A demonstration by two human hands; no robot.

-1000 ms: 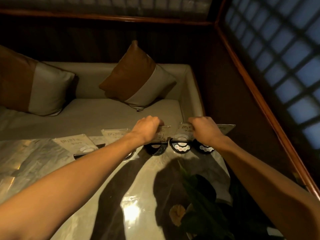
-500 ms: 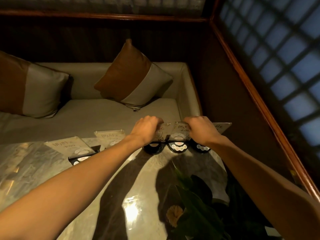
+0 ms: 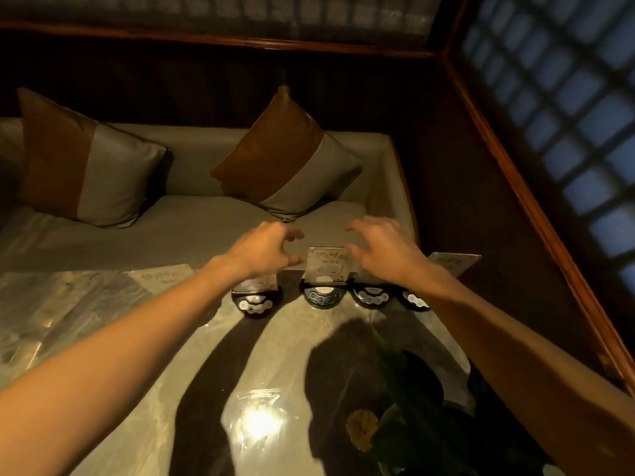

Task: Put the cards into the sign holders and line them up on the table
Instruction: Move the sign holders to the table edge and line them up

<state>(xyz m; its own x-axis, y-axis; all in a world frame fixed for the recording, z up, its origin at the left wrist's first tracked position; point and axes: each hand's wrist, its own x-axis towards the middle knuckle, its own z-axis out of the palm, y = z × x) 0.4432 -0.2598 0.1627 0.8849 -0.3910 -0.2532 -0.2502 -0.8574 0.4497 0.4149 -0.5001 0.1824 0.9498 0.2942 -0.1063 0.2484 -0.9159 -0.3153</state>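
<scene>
Two cushions point(image 3: 285, 156) lean on the pale sofa point(image 3: 192, 231) behind the glossy table point(image 3: 144, 389). Along the table's far edge stand sign holders in a row, their round dark bases point(image 3: 323, 296) close side by side. One card point(image 3: 328, 266) stands upright in the middle holder point(image 3: 323, 286), between both hands. The left hand point(image 3: 264, 250) hovers just left of it, grip wide, fingers curled, holding nothing. The right hand point(image 3: 381, 250) hovers just right of it, grip likewise wide and empty. A plant with a yellow flower point(image 3: 360, 431) sits at the near right.
</scene>
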